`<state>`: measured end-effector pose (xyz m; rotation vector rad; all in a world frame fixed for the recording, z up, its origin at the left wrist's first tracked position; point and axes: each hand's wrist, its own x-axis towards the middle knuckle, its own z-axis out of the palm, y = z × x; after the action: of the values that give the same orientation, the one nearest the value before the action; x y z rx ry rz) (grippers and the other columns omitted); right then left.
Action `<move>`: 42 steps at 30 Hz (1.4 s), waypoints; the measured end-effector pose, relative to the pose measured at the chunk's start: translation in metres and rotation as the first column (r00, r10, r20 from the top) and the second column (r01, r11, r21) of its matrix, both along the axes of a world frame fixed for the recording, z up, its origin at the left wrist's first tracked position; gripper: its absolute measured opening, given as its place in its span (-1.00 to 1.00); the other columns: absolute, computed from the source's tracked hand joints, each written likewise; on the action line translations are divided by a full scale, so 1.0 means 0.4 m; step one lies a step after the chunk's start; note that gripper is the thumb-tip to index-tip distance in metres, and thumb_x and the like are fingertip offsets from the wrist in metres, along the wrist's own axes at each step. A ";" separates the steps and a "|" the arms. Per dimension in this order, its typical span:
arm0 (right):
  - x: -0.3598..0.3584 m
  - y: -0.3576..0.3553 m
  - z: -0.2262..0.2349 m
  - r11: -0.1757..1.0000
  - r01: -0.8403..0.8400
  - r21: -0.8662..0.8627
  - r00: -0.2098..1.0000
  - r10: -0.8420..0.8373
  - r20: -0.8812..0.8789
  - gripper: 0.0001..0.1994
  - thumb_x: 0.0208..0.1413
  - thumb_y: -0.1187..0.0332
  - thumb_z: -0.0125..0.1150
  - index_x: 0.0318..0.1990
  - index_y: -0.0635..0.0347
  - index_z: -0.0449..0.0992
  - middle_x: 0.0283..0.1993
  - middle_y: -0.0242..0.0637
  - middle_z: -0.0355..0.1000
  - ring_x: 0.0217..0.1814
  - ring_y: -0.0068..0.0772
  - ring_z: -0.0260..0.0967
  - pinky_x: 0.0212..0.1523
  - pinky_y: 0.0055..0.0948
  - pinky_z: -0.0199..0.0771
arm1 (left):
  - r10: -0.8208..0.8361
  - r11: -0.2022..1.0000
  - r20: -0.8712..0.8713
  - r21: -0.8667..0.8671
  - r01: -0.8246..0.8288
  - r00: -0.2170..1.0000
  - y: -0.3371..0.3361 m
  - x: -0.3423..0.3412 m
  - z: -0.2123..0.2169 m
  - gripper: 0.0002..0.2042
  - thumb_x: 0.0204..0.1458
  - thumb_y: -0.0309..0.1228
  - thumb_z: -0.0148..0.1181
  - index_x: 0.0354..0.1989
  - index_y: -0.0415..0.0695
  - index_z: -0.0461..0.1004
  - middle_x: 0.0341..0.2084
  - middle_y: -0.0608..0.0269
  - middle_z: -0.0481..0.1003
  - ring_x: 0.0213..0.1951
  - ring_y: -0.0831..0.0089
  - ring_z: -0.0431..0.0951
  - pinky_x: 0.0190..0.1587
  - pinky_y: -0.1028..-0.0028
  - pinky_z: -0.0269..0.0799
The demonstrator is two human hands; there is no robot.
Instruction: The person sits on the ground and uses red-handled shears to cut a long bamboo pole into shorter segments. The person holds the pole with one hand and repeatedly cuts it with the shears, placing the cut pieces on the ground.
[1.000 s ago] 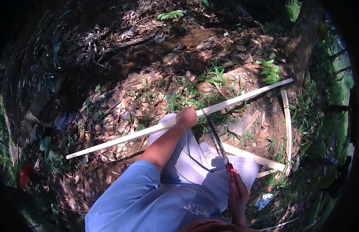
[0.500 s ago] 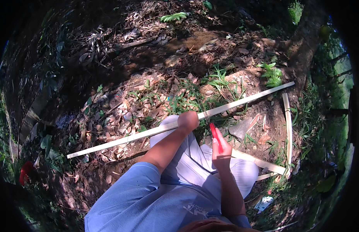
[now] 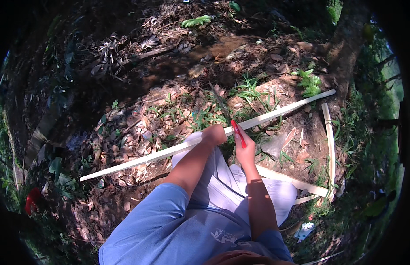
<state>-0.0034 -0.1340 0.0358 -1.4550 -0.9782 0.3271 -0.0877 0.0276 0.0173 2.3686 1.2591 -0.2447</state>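
Pale split wood or bamboo, one long strip (image 3: 169, 152): runs slantwise across the lap, low at the person's left, high at the right, both ends hanging free over leaf-strewn ground (image 3: 138, 128).

Left hand (image 3: 214, 134): fist closed round the strip near its middle, seemingly to steady it against the knee.

Right hand (image 3: 245, 150): fingers wrapped about a red-handled tool (image 3: 238, 132) (blade not discernible), held against the strip just beside the left fist; the two hands sit close, likely so the strip does not flex under the tool.

Further pale strips: one flat on the ground (image 3: 293, 181) past the right knee, one standing nearly upright (image 3: 329, 141) farther right, both well apart from the hands.

Clothing: light trousers (image 3: 222, 185), blue shirt (image 3: 169, 221).
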 end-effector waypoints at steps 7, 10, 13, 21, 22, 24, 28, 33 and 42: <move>-0.069 -0.465 -0.022 0.959 0.047 -0.278 0.999 -0.041 0.027 -0.53 0.43 0.42 0.19 0.45 0.22 0.50 -0.27 -0.24 0.58 -0.42 -0.51 0.38 -0.29 -0.47 0.46 | -0.033 0.999 -0.005 -0.041 0.033 0.999 0.026 0.006 -0.030 -0.62 0.03 -0.26 0.22 -0.05 -0.17 0.75 -0.01 -0.07 0.72 0.07 -0.01 0.74 0.16 0.11 0.64; -0.129 -0.650 0.060 0.936 0.082 -0.341 0.996 -0.088 -0.002 -0.52 0.40 0.42 0.21 0.44 0.27 0.49 -0.31 -0.19 0.59 -0.37 -0.47 0.49 -0.28 -0.42 0.48 | -0.036 0.999 -0.031 -0.029 0.035 0.999 0.002 0.008 0.011 -0.64 0.03 -0.29 0.22 -0.05 -0.12 0.76 0.01 0.00 0.73 0.08 0.06 0.74 0.14 0.16 0.65; -0.147 -0.687 0.142 0.932 0.043 -0.361 0.998 -0.060 -0.036 -0.54 0.41 0.42 0.18 0.41 0.32 0.49 -0.30 -0.15 0.63 -0.33 -0.37 0.59 -0.28 -0.38 0.51 | -0.015 0.999 -0.025 0.032 0.016 1.000 -0.012 -0.009 0.013 -0.70 0.04 -0.30 0.25 -0.10 -0.10 0.76 -0.07 0.04 0.75 0.02 0.09 0.76 0.09 0.17 0.68; -0.112 -0.519 0.148 0.910 0.052 -0.410 0.998 -0.030 0.061 -0.56 0.47 0.37 0.11 0.43 0.31 0.48 -0.40 -0.23 0.60 -0.43 -0.57 0.47 -0.36 -0.46 0.45 | -0.004 0.971 0.092 0.238 -0.018 0.996 -0.073 -0.016 -0.015 -0.82 0.09 -0.40 0.25 -0.23 -0.10 0.76 -0.25 0.04 0.76 -0.19 0.09 0.81 -0.08 0.18 0.73; -0.120 -0.455 0.179 0.954 0.057 -0.293 0.997 -0.069 -0.032 -0.55 0.48 0.35 0.11 0.44 0.29 0.47 -0.41 -0.28 0.57 -0.46 -0.62 0.40 -0.37 -0.48 0.42 | -0.001 0.967 0.097 0.252 -0.024 0.995 -0.073 -0.020 -0.020 -0.83 0.09 -0.41 0.25 -0.24 -0.10 0.75 -0.25 0.03 0.76 -0.19 0.09 0.81 -0.08 0.18 0.74; -0.070 -0.378 0.096 0.948 0.011 -0.319 0.995 -0.043 -0.094 -0.53 0.49 0.37 0.11 0.47 0.27 0.45 -0.39 -0.36 0.53 -0.46 -0.67 0.32 -0.37 -0.53 0.38 | -0.005 0.962 0.119 0.270 -0.027 0.993 -0.074 -0.017 -0.024 -0.84 0.10 -0.41 0.25 -0.26 -0.10 0.75 -0.26 0.02 0.76 -0.19 0.09 0.81 -0.09 0.18 0.74; -0.063 -0.186 0.077 0.987 -0.003 -0.160 0.995 -0.013 -0.101 -0.56 0.46 0.41 0.17 0.43 0.32 0.49 -0.23 -0.39 0.57 -0.34 -0.72 0.26 -0.28 -0.61 0.36 | 0.015 0.968 0.105 0.248 -0.040 0.994 -0.069 -0.011 -0.036 -0.83 0.11 -0.41 0.24 -0.24 -0.11 0.75 -0.25 0.02 0.76 -0.18 0.08 0.81 -0.10 0.17 0.74; -0.040 -0.022 0.058 0.996 0.021 -0.084 0.999 -0.018 0.029 -0.57 0.43 0.38 0.20 0.37 0.33 0.53 -0.09 0.03 0.70 -0.17 -0.51 0.58 -0.09 -0.45 0.56 | -0.015 0.971 0.105 0.239 -0.011 0.994 -0.061 -0.017 -0.020 -0.82 0.11 -0.39 0.25 -0.24 -0.11 0.76 -0.24 0.01 0.76 -0.18 0.06 0.81 -0.09 0.17 0.74; 0.009 0.104 0.008 0.989 -0.002 -0.147 1.000 0.003 0.004 -0.58 0.45 0.34 0.21 0.37 0.32 0.54 0.10 0.16 0.67 0.10 -0.31 0.66 0.15 -0.37 0.56 | -0.028 0.970 0.090 0.243 0.005 0.996 -0.073 -0.014 -0.009 -0.83 0.10 -0.38 0.24 -0.29 -0.09 0.76 -0.25 0.01 0.76 -0.19 0.07 0.81 -0.07 0.17 0.73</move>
<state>0.0002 -0.0924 0.0392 -1.5885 -0.9762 0.4050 -0.0934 -0.0015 0.0139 2.5632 1.2893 0.0169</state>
